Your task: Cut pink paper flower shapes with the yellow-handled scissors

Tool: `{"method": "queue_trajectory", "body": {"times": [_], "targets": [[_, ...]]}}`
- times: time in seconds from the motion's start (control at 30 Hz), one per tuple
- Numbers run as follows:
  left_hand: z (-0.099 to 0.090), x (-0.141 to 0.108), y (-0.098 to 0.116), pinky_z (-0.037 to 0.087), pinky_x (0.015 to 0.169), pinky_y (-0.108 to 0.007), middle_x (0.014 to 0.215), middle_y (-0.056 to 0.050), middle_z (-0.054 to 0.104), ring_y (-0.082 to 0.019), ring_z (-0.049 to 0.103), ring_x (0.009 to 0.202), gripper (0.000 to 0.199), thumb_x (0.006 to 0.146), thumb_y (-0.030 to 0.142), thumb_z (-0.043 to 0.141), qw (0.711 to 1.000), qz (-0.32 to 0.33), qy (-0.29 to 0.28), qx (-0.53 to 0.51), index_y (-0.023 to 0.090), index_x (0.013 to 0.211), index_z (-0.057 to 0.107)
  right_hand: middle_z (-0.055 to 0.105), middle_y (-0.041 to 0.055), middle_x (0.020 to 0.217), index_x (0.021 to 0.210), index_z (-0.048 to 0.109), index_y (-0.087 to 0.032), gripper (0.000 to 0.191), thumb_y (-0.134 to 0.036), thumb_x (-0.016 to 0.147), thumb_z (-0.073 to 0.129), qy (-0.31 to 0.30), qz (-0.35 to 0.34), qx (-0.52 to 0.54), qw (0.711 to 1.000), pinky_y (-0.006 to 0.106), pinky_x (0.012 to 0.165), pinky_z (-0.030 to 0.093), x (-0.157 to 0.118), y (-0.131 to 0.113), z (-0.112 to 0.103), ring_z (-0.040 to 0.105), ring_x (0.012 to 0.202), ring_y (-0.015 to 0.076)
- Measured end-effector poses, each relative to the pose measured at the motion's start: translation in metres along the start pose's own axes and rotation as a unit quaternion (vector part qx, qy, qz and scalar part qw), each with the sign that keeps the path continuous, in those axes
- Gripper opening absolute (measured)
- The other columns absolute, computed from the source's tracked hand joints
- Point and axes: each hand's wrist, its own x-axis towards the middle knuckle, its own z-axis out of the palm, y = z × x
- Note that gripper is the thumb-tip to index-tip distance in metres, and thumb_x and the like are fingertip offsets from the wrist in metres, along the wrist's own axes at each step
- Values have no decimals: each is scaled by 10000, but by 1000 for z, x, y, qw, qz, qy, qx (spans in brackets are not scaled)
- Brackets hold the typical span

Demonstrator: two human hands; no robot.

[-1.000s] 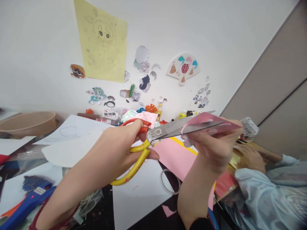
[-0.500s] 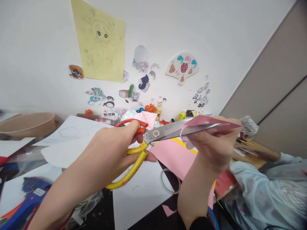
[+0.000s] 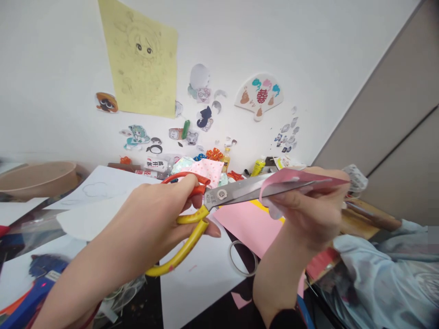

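My left hand point(image 3: 161, 208) grips a pair of scissors point(image 3: 236, 189) by its handle loops, one red and one yellow. The steel blades point right and lie across a piece of dark pink paper point(image 3: 291, 176), nearly closed on it. My right hand point(image 3: 310, 210) pinches that paper from below, thumb on the near side, and the paper's left end curls over the blade. Below the blades lie a sheet of light pink paper point(image 3: 252, 228), a white sheet point(image 3: 192, 288), a roll of tape point(image 3: 243, 259) and a small pink scrap point(image 3: 240, 300).
A blue glue gun point(image 3: 37, 292) lies at the lower left, near a beige basin point(image 3: 37, 178). Bottles and a pink dotted cloth point(image 3: 210, 170) stand along the wall. At right, a co-worker's light blue sleeve point(image 3: 363, 265) and hand reach over a wooden desk.
The scissor blades have closed a little on the dark pink paper, and the yellow loop has shifted slightly left. My right hand has moved slightly right. The co-worker's arm has shifted.
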Motion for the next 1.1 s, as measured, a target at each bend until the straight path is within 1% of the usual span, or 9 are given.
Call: {"method": "queue_trajectory", "body": {"times": [0.17,0.3,0.4,0.5,0.63,0.77,0.9,1.0,1.1], "targets": [[1,-1,-2,282,539,-246,680,44,623,-159,495,541,175,847,325,581,1000,11,1,17,245,835,426,617,-30,496,641,772,-226,116,-173,707,851,9,19,-21,1000,279,327,360,-1,-6,0,477,354,115],[1,-1,-4,299,552,-244,783,22,715,-165,575,599,61,868,270,489,1000,15,-17,6,241,861,436,615,-35,505,708,790,-232,76,-208,702,862,15,30,-32,999,288,339,353,-3,-7,-3,490,371,126],[4,-1,-7,282,530,-243,733,30,718,-176,578,577,31,839,260,454,999,32,4,9,249,824,429,588,-40,482,684,780,-227,96,-181,700,863,20,28,-30,999,284,351,350,-4,-9,-3,506,386,129],[8,-1,-11,267,503,-236,641,61,688,-175,544,516,77,768,250,499,999,42,30,13,257,816,440,576,-32,467,596,739,-209,170,-140,703,851,8,43,-26,999,282,362,348,-3,-14,-1,511,399,127],[8,-3,-12,260,492,-232,595,73,681,-177,538,487,121,754,288,544,999,31,25,2,258,797,434,572,-35,458,535,688,-208,246,-113,699,845,3,66,-33,997,283,383,372,-2,-19,-1,515,414,126],[4,-3,-9,235,494,-245,609,49,703,-199,551,489,94,772,324,489,1000,17,9,-7,260,770,419,569,-47,466,542,680,-222,251,-121,700,847,-7,68,-35,997,288,388,389,-4,-18,-4,504,401,123],[2,-1,-6,228,491,-260,604,22,706,-221,570,493,152,793,388,439,1000,6,-7,-22,264,735,373,555,-45,486,556,692,-212,229,-123,694,851,-19,67,-26,997,277,387,377,-5,-18,-7,468,397,105],[2,0,-6,226,490,-267,595,5,698,-233,578,489,171,795,412,432,1000,3,-9,-15,265,727,375,575,-33,507,587,723,-214,191,-133,698,855,-29,79,-43,996,266,393,387,-4,-21,-8,510,433,114],[2,1,-6,239,483,-262,598,12,700,-229,584,494,154,802,382,437,999,19,-7,-28,266,724,371,583,-28,520,600,730,-217,185,-117,704,846,-35,84,-42,995,274,409,417,-4,-22,-9,536,457,128]]}}
